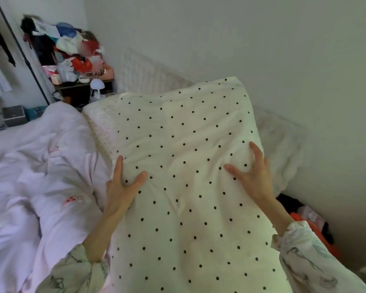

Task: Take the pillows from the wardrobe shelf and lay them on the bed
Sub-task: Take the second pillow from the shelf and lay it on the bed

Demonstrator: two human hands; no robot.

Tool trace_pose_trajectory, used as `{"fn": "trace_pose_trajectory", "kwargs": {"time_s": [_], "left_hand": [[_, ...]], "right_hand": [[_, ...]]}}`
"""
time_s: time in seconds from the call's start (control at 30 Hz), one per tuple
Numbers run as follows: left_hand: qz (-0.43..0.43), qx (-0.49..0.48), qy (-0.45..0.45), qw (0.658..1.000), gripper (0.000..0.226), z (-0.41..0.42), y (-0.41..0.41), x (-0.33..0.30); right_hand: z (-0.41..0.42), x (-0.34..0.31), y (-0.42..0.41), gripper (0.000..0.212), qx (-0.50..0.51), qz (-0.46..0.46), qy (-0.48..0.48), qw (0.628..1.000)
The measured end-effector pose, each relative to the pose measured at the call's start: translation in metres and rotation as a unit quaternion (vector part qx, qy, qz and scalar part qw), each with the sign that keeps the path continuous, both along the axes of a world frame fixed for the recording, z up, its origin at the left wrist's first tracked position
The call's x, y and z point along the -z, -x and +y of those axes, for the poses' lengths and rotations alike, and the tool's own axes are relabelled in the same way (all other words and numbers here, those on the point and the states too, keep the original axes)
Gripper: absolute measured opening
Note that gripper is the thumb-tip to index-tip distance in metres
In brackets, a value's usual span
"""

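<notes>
While the bed (25,166) lies under a rumpled white duvet, a big polka-dot pillow (184,157) is held above it, w/ its far end toward the headboard (148,75). A 2nd pillow (101,121) lies under the dotted pillow's left edge. Left hand (123,187) grips the dotted pillow's left edge, thumb on top; right hand (254,174) grips its right side, fingers digging in. Cluttered nightstand (80,85) sits left of the headboard.

pillow (184,166) on the bed (283,144) by the wall, duvet (40,166) left, nightstand (82,89) behind.
</notes>
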State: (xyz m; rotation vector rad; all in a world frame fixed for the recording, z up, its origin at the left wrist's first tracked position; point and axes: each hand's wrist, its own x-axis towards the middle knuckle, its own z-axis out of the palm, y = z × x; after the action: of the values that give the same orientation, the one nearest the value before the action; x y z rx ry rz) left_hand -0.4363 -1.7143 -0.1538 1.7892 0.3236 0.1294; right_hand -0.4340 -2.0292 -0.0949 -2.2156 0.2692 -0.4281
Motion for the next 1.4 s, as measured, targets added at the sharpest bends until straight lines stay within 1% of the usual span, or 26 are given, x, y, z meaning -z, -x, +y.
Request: {"fn": "trace_pose_trajectory", "kwargs": {"time_s": [0.13,0.23,0.5,0.73,0.9,1.0,1.13,1.27,1.33,1.4], "left_hand": [[0.004,-0.038,0.015,0.999,0.092,-0.009,-0.060,0.017],[0.023,-0.053,0.027,0.998,0.092,-0.012,-0.100,0.029],[0.055,-0.115,0.034,0.991,0.089,-0.018,-0.182,0.045],[0.106,-0.182,0.027,0.977,0.100,-0.039,-0.238,0.061],[0.136,-0.229,0.023,0.964,0.100,-0.065,-0.289,0.098],[0.152,-0.250,0.020,0.956,0.099,-0.074,-0.323,0.127],[0.175,-0.254,0.033,0.950,0.100,-0.082,-0.362,0.164],[0.202,-0.270,0.009,0.941,0.095,-0.078,-0.397,0.197],[0.210,-0.244,0.003,0.947,0.089,-0.073,-0.412,0.220],[0.245,-0.177,-0.020,0.953,0.082,-0.069,-0.420,0.249]], "right_hand": [[-0.005,0.014,-0.079,0.097,-0.021,0.017,0.007,1.000],[-0.008,0.022,-0.134,0.096,-0.038,0.034,0.020,0.999],[-0.003,0.035,-0.265,0.093,-0.102,0.053,0.053,0.992],[-0.012,0.063,-0.367,0.091,-0.174,0.091,0.054,0.979],[-0.023,0.113,-0.453,0.088,-0.231,0.131,0.033,0.964],[-0.025,0.152,-0.503,0.088,-0.249,0.165,0.027,0.954],[-0.024,0.201,-0.558,0.091,-0.281,0.202,-0.003,0.938],[-0.014,0.237,-0.606,0.093,-0.309,0.209,-0.028,0.928],[-0.007,0.257,-0.631,0.089,-0.295,0.210,-0.020,0.932],[-0.002,0.283,-0.645,0.078,-0.269,0.231,0.039,0.934]]}}
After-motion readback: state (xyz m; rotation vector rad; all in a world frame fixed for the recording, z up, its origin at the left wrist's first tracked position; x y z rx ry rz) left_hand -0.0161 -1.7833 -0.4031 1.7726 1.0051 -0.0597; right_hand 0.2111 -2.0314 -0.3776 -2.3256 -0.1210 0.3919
